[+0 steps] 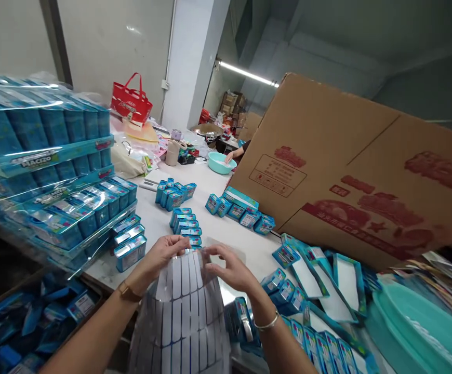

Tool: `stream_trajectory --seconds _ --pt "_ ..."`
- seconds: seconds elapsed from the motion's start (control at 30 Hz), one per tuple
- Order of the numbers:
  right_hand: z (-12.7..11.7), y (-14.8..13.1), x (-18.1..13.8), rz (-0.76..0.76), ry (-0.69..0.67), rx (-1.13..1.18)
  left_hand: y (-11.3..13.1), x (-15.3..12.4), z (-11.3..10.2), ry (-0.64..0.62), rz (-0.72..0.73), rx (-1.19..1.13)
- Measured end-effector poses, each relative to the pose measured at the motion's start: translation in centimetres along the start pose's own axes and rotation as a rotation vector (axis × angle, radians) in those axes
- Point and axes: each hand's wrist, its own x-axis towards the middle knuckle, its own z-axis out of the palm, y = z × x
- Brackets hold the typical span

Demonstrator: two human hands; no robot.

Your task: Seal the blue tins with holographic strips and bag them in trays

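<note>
My left hand (163,254) and my right hand (228,267) both pinch the top edge of a sheet of white label stickers (181,311) that hangs down toward me. The sheet carries several columns of small white rectangles. Just beyond my hands a short row of small blue tins (186,224) lies on the white table (151,221). More blue tins (174,193) sit in a cluster farther back, and another group (239,210) lies by the cardboard box.
Shrink-wrapped trays of blue tins (50,166) are stacked at the left. A large tilted cardboard box (350,171) fills the right. A teal basin (416,327) sits at lower right. Another person's hand (231,154) rests by a teal bowl (221,162) at the far end.
</note>
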Motion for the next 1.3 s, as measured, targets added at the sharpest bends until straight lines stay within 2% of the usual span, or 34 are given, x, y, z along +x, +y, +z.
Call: stream_trajectory --seconds 0.1,0.2,0.27,0.37,0.43,0.5,0.53,0.57,0.67,0.7,0.77,0.83,0.93,1.0,1.13,1.3 --pt "0.2 0.1 -1.4 -0.008 -0.017 0.077 0.3 -1.1 0.4 -0.124 -0.037 -0.096" --pt "0.6 0.3 -1.9 0.046 -0.067 0.303 0.6 -1.7 0.5 -0.219 -0.046 -0.139" --pt "0.9 0.2 -2.0 0.065 -0.031 0.379 1.0 -2.1 0.6 -0.261 -0.053 -0.128" --pt "0.8 -0.6 -1.8 -0.006 0.036 0.24 1.8 -2.5 0.8 -0.344 -0.038 -0.069" --pt "0.4 -1.4 -1.6 -0.076 -0.008 0.164 2.5 -2.8 0.8 -0.419 -0.017 0.008" --pt "0.0 -2.1 -1.5 -0.077 -0.073 0.217 3.4 -3.0 0.5 -0.46 -0.007 0.138" --pt "-0.2 -2.4 -1.5 -0.051 -0.093 0.269 3.8 -3.2 0.3 -0.426 0.006 0.238" --pt "-0.4 -2.6 -1.6 -0.018 -0.095 0.324 4.3 -3.5 0.1 -0.341 0.042 0.358" --pt "-0.5 -3.4 -2.1 0.048 -0.031 0.42 5.0 -4.7 0.2 -0.01 0.265 0.719" --pt "-0.4 -3.7 -2.3 0.053 -0.012 0.426 4.9 -5.1 0.5 0.017 0.336 0.789" --pt "-0.1 -4.2 -2.7 0.056 0.007 0.406 4.5 -5.6 1.3 -0.082 0.404 0.832" --pt "0.3 -4.4 -3.1 0.061 0.017 0.357 3.8 -5.6 2.4 -0.187 0.408 0.791" --pt "0.7 -4.4 -3.9 0.072 0.066 0.307 2.9 -5.0 3.5 -0.242 0.374 0.616" --pt "0.9 -4.5 -4.5 0.063 0.119 0.28 2.5 -4.5 3.9 -0.283 0.3 0.44" --pt "0.9 -5.4 -5.6 -0.069 0.202 0.086 1.4 -4.0 4.3 -0.294 0.118 0.153" --pt "1.2 -6.2 -6.0 -0.179 0.259 -0.186 0.5 -4.5 4.7 -0.249 -0.073 -0.08"
